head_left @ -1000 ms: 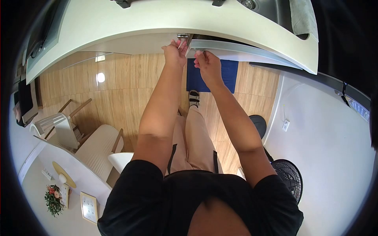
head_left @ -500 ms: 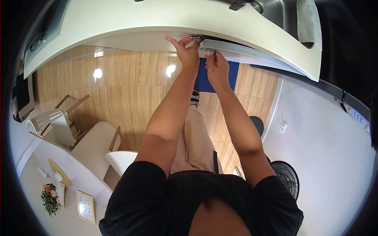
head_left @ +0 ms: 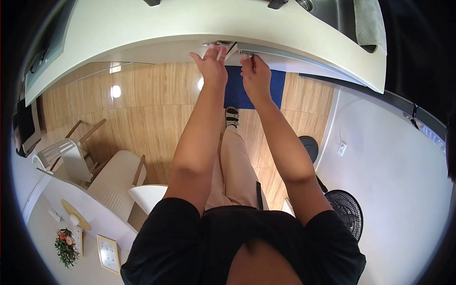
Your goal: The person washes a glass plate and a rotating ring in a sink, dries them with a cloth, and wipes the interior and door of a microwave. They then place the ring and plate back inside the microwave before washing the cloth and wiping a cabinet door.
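My left hand [head_left: 212, 69] is at the front of the left cabinet door [head_left: 175, 49], under the counter. Its fingers are spread, the outer one sticking out to the left, with the fingertips at a metal handle [head_left: 224, 43]. Whether they still press on the handle is hard to see. My right hand [head_left: 257, 76] pinches the metal handle [head_left: 248, 52] of the right cabinet door [head_left: 289, 61] between thumb and fingers. That door stands slightly out from the counter edge, and a narrow dark gap shows between the two doors.
A pale countertop [head_left: 190, 16] curves above the doors, with a sink [head_left: 332, 19] and grey cloth [head_left: 369, 23] at the right. Below lies a blue mat [head_left: 275, 90] on the wood-look floor. Chairs [head_left: 114, 178] stand behind left; a black fan [head_left: 344, 213] is behind right.
My left hand and the left handle have shifted left. The right door has come closer to the counter with my right hand on its handle, and the dark opening behind it has narrowed.
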A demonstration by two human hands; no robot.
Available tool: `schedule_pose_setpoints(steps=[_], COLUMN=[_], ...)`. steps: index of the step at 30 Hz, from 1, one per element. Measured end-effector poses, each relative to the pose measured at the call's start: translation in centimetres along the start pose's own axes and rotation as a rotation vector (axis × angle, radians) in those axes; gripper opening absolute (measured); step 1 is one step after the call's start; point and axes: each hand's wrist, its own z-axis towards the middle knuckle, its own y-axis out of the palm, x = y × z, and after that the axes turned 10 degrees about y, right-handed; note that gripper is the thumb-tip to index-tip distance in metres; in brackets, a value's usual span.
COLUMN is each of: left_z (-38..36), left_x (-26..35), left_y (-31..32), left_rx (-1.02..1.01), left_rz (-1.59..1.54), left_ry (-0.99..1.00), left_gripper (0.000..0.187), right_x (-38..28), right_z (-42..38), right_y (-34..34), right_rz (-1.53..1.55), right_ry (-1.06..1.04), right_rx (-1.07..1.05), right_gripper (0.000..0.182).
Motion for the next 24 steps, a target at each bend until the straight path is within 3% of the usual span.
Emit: schedule_pose_setpoints(steps=[5, 7, 11, 13, 15, 17, 19, 24], left_z=[1.3, 1.0, 0.6, 0.9, 0.5, 0.2, 0.8, 0.9], left_x=[1.6, 2.7, 3.8, 4.0, 4.4, 5.2, 5.6, 3.7], left_y=[-0.3, 0.2, 0.6, 0.7, 0.9, 1.0, 0.0, -0.4], left_rx=[0.031, 0.114, 0.115, 0.106, 0.11, 0.11, 0.022, -0.053], left_rz=[-0.191, -0.368, -0.33, -0.189, -0.085, 0.02, 0.216, 0.361], left_ry=[-0.055, -0.13, -0.126, -0.089, -0.045, 0.004, 0.007, 0.067], left_gripper=[0.088, 0.038, 0.02, 0.095, 0.088, 0.082, 0.102, 0.099], right_x=[-0.2, -0.4, -0.1, -1.2, -2.3, -2.3, -2.8, -2.4], right_z=[-0.2, 0.3, 3.1, 3.3, 3.5, 4.0, 4.5, 5.3], right_y=[0.2, 0.4, 0.6, 0.2, -0.7, -1.4, -2.0, -2.6], right_rz=[-0.062, -0.074, -0.059, -0.028, 0.18, 0.169, 0.158, 0.094], right_ry=[0.037, 0.029, 0.049, 0.044, 0.242, 0.197, 0.148, 0.046], right_rx=[-0.002, 0.01, -0.024, -0.045, -0.209, -0.248, -0.283, -0.349], right_gripper=[0.032, 0.032, 0.028, 0.026, 0.018, 0.017, 0.016, 0.022])
